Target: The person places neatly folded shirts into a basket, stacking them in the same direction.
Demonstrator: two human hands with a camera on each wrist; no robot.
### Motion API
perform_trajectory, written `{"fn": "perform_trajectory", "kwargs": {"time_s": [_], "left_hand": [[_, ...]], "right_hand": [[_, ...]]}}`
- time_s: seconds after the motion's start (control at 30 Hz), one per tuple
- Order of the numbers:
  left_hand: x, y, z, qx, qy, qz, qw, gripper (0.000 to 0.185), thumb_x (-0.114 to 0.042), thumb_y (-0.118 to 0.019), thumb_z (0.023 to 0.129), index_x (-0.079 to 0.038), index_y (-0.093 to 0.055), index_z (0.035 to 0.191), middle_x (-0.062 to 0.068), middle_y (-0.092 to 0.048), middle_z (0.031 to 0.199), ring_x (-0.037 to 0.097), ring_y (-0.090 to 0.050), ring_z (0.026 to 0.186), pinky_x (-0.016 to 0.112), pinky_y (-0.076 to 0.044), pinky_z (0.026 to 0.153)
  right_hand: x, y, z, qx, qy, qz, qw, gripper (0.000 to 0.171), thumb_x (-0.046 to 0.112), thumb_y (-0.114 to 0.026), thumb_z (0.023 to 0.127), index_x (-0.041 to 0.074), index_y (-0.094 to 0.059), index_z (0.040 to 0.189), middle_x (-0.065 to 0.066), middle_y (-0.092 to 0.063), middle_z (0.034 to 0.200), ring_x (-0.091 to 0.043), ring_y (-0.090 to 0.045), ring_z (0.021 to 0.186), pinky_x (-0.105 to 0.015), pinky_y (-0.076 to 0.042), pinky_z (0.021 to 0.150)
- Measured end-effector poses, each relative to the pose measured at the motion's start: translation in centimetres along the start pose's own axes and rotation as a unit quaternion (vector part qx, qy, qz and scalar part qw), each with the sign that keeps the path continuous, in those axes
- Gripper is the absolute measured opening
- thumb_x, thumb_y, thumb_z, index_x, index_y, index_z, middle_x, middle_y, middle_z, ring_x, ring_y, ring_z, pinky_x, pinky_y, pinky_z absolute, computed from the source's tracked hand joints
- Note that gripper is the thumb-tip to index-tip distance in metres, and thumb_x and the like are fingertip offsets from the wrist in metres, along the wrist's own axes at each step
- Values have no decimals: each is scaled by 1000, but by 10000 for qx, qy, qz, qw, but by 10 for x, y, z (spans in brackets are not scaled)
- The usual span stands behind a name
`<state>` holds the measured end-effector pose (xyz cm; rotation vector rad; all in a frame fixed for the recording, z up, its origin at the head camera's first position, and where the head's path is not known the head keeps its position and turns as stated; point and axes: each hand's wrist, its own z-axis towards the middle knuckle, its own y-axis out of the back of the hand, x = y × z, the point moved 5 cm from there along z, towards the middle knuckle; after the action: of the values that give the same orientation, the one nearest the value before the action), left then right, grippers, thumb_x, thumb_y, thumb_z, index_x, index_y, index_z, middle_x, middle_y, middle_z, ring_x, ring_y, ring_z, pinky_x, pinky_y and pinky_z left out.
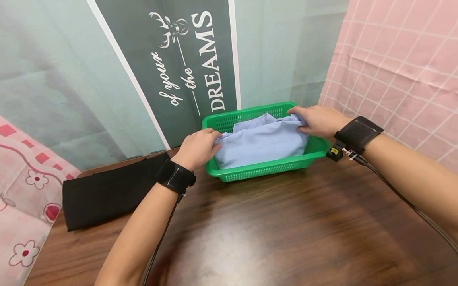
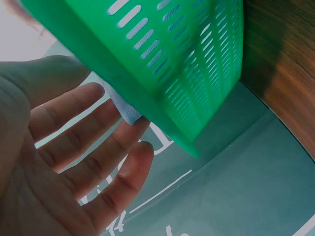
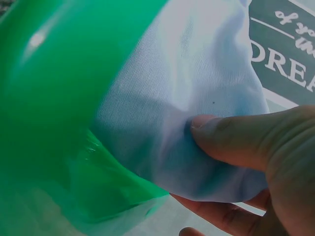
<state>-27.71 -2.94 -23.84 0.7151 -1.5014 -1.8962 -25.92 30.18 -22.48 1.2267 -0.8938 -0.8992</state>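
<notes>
**Two hands on a blue cloth in a green basket**

The blue cloth lies folded in the green basket. It fills most of the basket and puffs up a little over the rim. The basket sits on the brown table, at about 12 o'clock from the person, close to the wall.

The right hand is at the basket's 2 o'clock corner. Its thumb and fingers pinch the cloth there. In the right wrist view the thumb presses into the cloth with fingers under it, just beside the basket's edge.

The left hand is at the basket's 9 o'clock side. From above, its fingers curl over the cloth's edge. In the left wrist view the fingers are quite straight and spread, and only a small bit of cloth touches them next to the basket wall. I cannot tell if this hand really grips the cloth.

A black cloth lies flat on the table at 9 o'clock, well apart from the basket. Behind the basket hangs a green banner with white words. A pink checked sheet hangs at 2 o'clock.
</notes>
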Motion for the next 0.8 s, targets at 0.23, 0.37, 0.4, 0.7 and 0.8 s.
{"fn": "perform_trajectory", "kwargs": {"time_s": [0.23, 0.37, 0.4, 0.7, 0.8], "left_hand": [[3, 1, -2, 18, -14, 66, 10000, 35, -27, -67, 105, -8, -71, 134, 10, -71, 128, 28, -70, 116, 46, -60, 95], [7, 3, -6, -15, 87, -46, 10000, 37, -29, -66, 105, -9, -69, 137, 10, -69, 133, 29, -69, 121, 46, -59, 98], [8, 4, -8, -58, 116, -87, 9999, 37, -29, -66, 105, -9, -69, 137, 10, -69, 133, 28, -69, 121, 47, -59, 98], [6, 12, -23, -342, 73, -273, 9990, 36, -30, -68, 104, -10, -71, 134, 9, -71, 132, 28, -70, 120, 47, -59, 97], [3, 12, -28, -375, 28, -284, 9989, 36, -31, -68, 104, -10, -71, 133, 8, -71, 132, 27, -70, 120, 46, -60, 97]], "right_hand": [[6, 0, 7, 132, 71, -152, 9998, 64, 13, -78, 93, 10, -49, 149, -28, -72, 120, -46, -73, 104, -62, -58, 73], [6, 0, 10, 343, -83, -230, 9991, 73, 15, -77, 94, 9, -41, 156, -33, -65, 133, -51, -69, 113, -64, -58, 76], [6, 1, 10, 408, -130, -258, 9987, 74, 15, -77, 94, 9, -39, 158, -34, -61, 138, -52, -67, 117, -65, -58, 79], [6, 2, 14, 953, -233, -594, 9934, 65, 14, -72, 97, 1, -45, 155, -37, -51, 151, -57, -58, 130, -70, -55, 88], [6, -1, 17, 1120, -203, -594, 9917, 64, 11, -73, 96, -6, -46, 151, -40, -56, 142, -57, -62, 125, -67, -56, 90]]}}
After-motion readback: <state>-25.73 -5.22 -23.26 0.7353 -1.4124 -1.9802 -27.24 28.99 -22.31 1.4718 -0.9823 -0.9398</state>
